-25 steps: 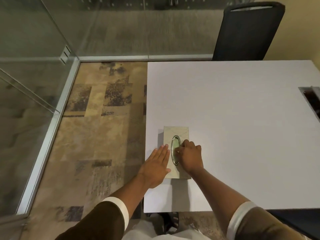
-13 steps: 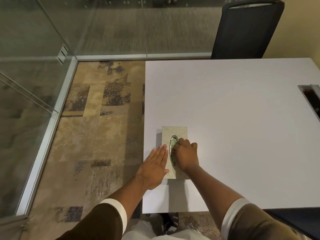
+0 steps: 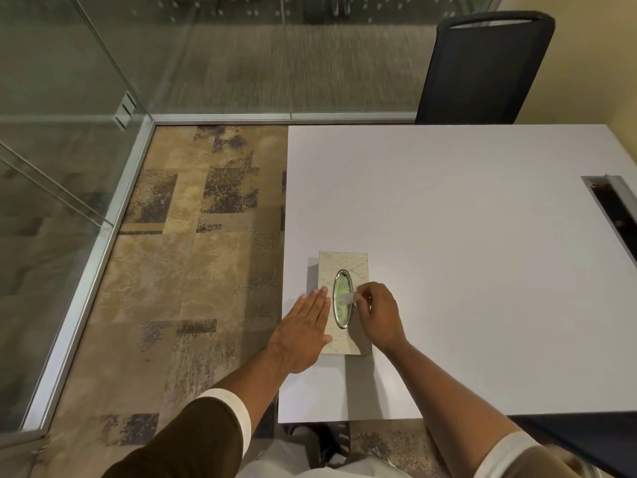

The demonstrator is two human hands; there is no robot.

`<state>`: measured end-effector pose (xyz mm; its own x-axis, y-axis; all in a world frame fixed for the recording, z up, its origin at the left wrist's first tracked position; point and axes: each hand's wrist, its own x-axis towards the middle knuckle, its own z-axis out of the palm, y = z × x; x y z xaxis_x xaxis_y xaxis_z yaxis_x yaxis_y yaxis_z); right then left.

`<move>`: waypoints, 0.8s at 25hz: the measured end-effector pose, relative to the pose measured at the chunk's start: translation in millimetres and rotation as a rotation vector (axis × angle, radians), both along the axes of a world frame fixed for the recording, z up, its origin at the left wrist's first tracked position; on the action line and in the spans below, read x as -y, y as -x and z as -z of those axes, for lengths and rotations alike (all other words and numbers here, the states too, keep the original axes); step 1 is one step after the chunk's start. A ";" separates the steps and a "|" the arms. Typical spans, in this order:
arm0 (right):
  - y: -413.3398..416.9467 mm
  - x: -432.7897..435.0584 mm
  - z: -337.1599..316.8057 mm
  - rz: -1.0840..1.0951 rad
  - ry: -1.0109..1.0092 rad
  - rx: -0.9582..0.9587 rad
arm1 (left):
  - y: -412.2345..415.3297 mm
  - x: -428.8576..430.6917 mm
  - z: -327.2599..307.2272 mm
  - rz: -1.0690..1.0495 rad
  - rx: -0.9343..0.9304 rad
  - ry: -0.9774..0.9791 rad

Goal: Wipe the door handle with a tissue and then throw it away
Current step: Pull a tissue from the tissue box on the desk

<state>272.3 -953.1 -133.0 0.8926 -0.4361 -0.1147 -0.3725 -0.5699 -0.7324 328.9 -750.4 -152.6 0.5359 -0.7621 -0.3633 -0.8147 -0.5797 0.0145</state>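
A cream tissue box (image 3: 344,267) with an oval metal-rimmed opening lies near the left front corner of the white table (image 3: 465,236). My left hand (image 3: 303,326) rests flat, fingers together, on the box's left side. My right hand (image 3: 377,315) sits at the right of the opening, its fingertips pinched on a small corner of white tissue (image 3: 345,299) that sticks out of the oval. No door handle is in view.
A dark office chair (image 3: 482,70) stands behind the table's far edge. A cable slot (image 3: 617,208) is cut into the table at the right. Glass walls with metal frames (image 3: 103,215) run along the left and back, over patterned carpet (image 3: 193,263).
My right hand has moved from over the opening to its right side, and a bit of tissue now shows between its fingertips. My left hand stays flat on the box.
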 end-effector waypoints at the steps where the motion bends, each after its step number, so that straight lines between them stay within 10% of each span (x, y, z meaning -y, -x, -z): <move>1: -0.1 0.5 -3.1 -0.001 -0.008 0.005 | -0.3 0.4 0.2 -0.001 -0.003 0.000; 7: -11.4 -7.0 -14.7 -0.238 0.204 -0.178 | -1.2 4.8 -3.0 -0.022 -0.034 -0.017; 20: 11.5 3.5 -33.9 0.033 0.038 -0.028 | -3.4 8.7 -1.6 -0.037 -0.067 -0.066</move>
<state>260.8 -956.6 -99.1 0.8744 -0.4696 -0.1222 -0.4116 -0.5843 -0.6994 332.3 -759.1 -151.0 0.5361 -0.7155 -0.4479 -0.7910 -0.6111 0.0295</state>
